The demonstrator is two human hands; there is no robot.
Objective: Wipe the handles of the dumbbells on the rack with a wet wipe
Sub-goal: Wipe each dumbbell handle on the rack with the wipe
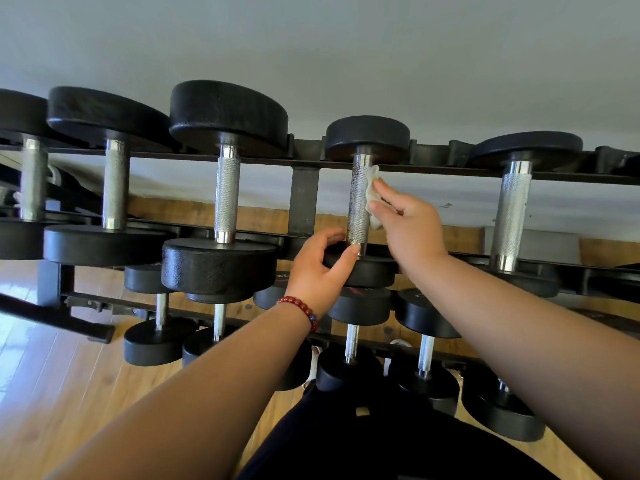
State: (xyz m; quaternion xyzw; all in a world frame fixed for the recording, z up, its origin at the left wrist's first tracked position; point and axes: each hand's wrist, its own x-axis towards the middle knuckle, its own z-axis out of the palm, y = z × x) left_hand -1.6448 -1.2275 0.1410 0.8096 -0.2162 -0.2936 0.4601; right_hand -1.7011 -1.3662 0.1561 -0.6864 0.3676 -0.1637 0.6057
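A black dumbbell rack (304,199) carries several black dumbbells with knurled steel handles. My right hand (405,220) pinches a white wet wipe (371,192) against the right side of one handle (358,202) on the upper tier. My left hand (320,268) grips the near black head (374,270) of that same dumbbell, fingers curled over its edge just below the handle. Part of the wipe is hidden behind my right fingers. A red bead bracelet (299,308) circles my left wrist.
Neighbouring upper-tier handles stand to the left (227,195) and right (510,216). Smaller dumbbells (351,341) fill the lower tier. A grey wall (346,46) is behind the rack and a wooden floor (52,375) lies below. My dark trousers (381,438) show at the bottom.
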